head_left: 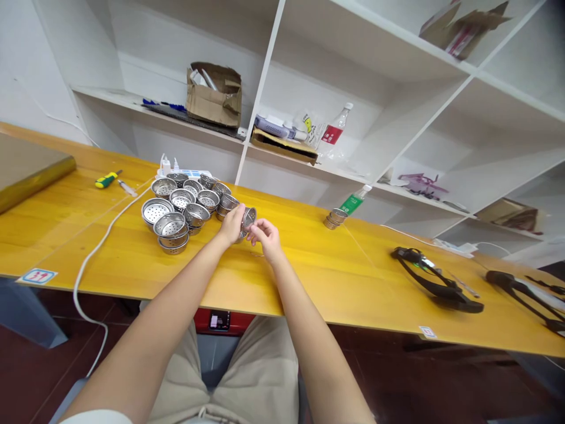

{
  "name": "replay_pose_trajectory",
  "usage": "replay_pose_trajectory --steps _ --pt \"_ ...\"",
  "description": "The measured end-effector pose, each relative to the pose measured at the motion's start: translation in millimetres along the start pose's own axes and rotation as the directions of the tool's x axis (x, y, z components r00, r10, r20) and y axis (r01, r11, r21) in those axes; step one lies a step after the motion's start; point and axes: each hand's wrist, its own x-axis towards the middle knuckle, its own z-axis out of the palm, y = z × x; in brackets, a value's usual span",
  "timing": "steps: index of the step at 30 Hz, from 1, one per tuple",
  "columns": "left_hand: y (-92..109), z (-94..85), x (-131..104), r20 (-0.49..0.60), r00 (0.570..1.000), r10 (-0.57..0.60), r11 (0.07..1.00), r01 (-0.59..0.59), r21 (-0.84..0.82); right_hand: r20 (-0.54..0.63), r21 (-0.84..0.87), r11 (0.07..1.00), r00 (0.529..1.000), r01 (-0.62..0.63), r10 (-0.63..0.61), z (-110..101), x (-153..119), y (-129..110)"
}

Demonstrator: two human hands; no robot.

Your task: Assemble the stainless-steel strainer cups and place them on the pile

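Tilted on its side, a small perforated metal cup is held by my left hand, whose fingers close on its left side. My right hand is at the cup's lower right, thumb and fingers pinched together near its rim; whatever is between them is too small to name. Several more perforated metal cups stand in a cluster to the left, some of them stacked. Part of another cup shows just under my hands. A short stack of metal cups stands farther right on the yellow table.
A green-labelled bottle is behind the short stack. Black headset-like devices lie at the right. A screwdriver and a white cable are at the left. White shelves with a cardboard box rise behind the table.
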Motion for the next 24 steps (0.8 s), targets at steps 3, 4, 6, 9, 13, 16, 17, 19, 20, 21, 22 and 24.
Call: replay_pose_trajectory --steps 3,4,6,9,13,16,17,19,20,21,22,24 --pt "-3.4 0.6 -3.1 0.066 0.997 0.026 0.997 -0.031 0.066 -0.023 0.078 0.996 0.999 -0.042 0.044 -6.5 2.7 1.0" --pt "-4.0 1.3 -4.5 0.094 0.995 0.023 0.997 -0.030 0.074 -0.027 0.097 0.994 0.999 -0.041 0.044 -7.5 3.5 2.2" --pt "-4.4 2.4 -7.3 0.156 0.988 0.017 0.996 -0.030 0.080 -0.024 0.120 0.992 0.999 -0.026 0.029 -8.0 4.5 4.6" --pt "-3.7 2.7 -9.8 0.215 0.976 0.029 0.993 -0.052 0.103 -0.020 0.122 0.992 1.000 -0.013 0.015 -7.8 5.0 6.9" --pt "-2.2 1.9 -10.2 0.218 0.974 0.068 0.985 -0.100 0.138 -0.016 0.064 0.998 1.000 0.002 -0.001 -10.0 5.7 8.9" --pt "-1.5 1.8 -10.2 0.204 0.975 0.089 0.976 -0.126 0.177 -0.010 0.045 0.999 1.000 0.004 -0.004 -11.9 6.5 9.8" --pt "-1.3 1.8 -10.2 0.199 0.976 0.093 0.973 -0.131 0.191 -0.010 0.049 0.999 1.000 0.001 0.000 -12.2 6.8 10.0" --pt "-1.0 1.8 -10.5 0.187 0.977 0.098 0.967 -0.138 0.214 -0.008 0.059 0.998 1.000 -0.007 0.007 -12.5 7.3 10.5" --pt "-1.0 1.8 -10.7 0.182 0.978 0.100 0.965 -0.140 0.221 -0.004 0.067 0.998 1.000 -0.010 0.010 -12.5 7.5 11.0" --pt "-0.9 1.8 -10.9 0.177 0.979 0.102 0.964 -0.141 0.224 0.000 0.075 0.997 1.000 -0.013 0.013 -12.5 7.7 11.7" --pt "-0.8 1.8 -11.2 0.173 0.980 0.102 0.965 -0.140 0.223 0.005 0.080 0.997 1.000 -0.013 0.013 -12.3 7.9 12.4" --pt "-0.5 2.2 -11.6 0.168 0.981 0.097 0.970 -0.131 0.205 0.012 0.082 0.997 1.000 -0.009 0.008 -11.5 7.9 13.3"
